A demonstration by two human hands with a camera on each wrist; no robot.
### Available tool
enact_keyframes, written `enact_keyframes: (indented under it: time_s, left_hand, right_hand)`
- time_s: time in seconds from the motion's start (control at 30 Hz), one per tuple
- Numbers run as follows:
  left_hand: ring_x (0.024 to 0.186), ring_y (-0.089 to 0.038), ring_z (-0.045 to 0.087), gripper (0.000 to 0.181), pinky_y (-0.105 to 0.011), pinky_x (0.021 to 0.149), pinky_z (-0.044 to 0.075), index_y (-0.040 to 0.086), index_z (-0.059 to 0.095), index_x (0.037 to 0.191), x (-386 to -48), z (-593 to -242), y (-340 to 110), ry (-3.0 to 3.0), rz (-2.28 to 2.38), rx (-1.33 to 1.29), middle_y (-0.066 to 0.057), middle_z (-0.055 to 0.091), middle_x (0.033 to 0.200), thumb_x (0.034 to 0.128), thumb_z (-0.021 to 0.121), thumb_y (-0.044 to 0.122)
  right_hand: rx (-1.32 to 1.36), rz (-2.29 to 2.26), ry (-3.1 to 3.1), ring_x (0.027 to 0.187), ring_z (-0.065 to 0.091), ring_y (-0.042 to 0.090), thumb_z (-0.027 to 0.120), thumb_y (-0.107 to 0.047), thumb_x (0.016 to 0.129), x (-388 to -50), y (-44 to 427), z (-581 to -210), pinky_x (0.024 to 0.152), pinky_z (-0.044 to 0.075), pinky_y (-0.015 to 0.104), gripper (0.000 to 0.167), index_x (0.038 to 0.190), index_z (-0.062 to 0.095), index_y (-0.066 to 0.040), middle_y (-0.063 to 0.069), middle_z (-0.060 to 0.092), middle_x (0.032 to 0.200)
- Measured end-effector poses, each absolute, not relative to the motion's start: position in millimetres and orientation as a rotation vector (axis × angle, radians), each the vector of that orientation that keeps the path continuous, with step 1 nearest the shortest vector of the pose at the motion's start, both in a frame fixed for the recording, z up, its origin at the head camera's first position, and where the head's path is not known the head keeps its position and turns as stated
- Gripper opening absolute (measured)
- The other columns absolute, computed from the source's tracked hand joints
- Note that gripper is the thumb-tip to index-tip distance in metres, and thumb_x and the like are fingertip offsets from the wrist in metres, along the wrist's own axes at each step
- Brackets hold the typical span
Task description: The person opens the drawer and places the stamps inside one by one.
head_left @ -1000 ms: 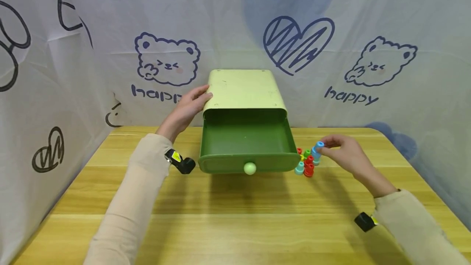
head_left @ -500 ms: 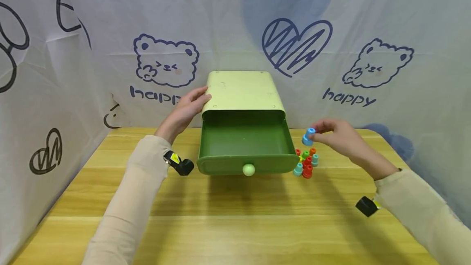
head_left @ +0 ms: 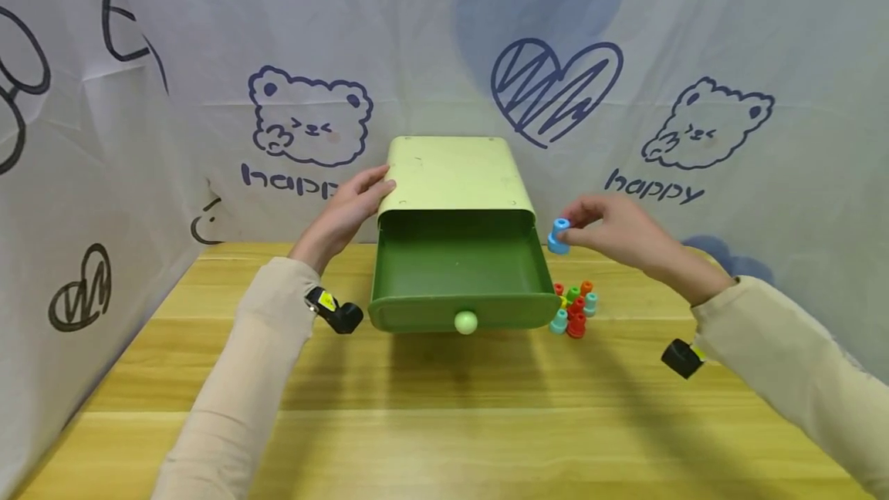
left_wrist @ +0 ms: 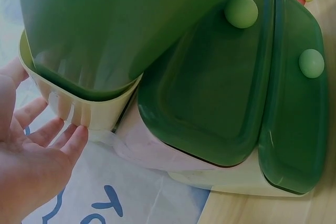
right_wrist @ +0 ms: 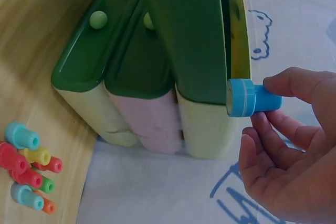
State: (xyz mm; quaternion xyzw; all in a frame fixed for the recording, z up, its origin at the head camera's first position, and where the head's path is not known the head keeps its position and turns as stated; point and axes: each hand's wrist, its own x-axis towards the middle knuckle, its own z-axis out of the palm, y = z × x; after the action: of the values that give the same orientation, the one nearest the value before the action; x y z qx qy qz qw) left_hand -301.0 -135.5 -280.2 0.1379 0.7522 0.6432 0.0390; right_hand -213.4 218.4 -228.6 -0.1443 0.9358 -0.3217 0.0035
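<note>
My right hand (head_left: pixel 625 234) pinches a small blue toy stamp (head_left: pixel 558 239) between thumb and fingers. It holds the stamp in the air just right of a pale yellow-green drawer cabinet (head_left: pixel 454 176). The right wrist view shows the stamp's (right_wrist: pixel 254 98) wide end facing the cabinet. The cabinet's green top drawer (head_left: pixel 410 313) is pulled out, with nothing seen on its floor. My left hand (head_left: pixel 347 211) rests on the cabinet's upper left edge; its extended fingers (left_wrist: pixel 76 142) touch the side in the left wrist view.
Several coloured stamps (head_left: pixel 576 324) stand in a cluster on the wooden table (head_left: pixel 451 430), right of the drawer front. Below the open drawer, the wrist views show a closed middle drawer (left_wrist: pixel 210 82) and bottom drawer (left_wrist: pixel 296 108). A printed cloth (head_left: pixel 430 37) hangs behind.
My right hand has lifted the blue stamp from the cluster, raising it up and leftward to beside the cabinet. The left hand stays on the cabinet.
</note>
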Motion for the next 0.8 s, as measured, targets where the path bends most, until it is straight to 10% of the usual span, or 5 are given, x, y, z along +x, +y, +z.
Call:
enact_keyframes:
  time_s: [0.8]
  left_hand:
    - [0.141, -0.026, 0.027, 0.062, -0.039, 0.113, 0.029, 0.004, 0.024, 0.153, -303.2, -281.3, -136.5, 2.310, 1.962, 0.441, -0.014, 0.024, 0.156, 0.1017, 0.050, 0.027]
  right_hand:
    - [-0.720, -0.993, 2.618, 0.088, 0.061, 0.022, 0.072, -0.012, 0.087, -237.9, 159.1, -212.3, 0.085, 0.053, 0.035, 0.017, 0.101, 0.071, -0.001, 0.006, 0.070, 0.095]
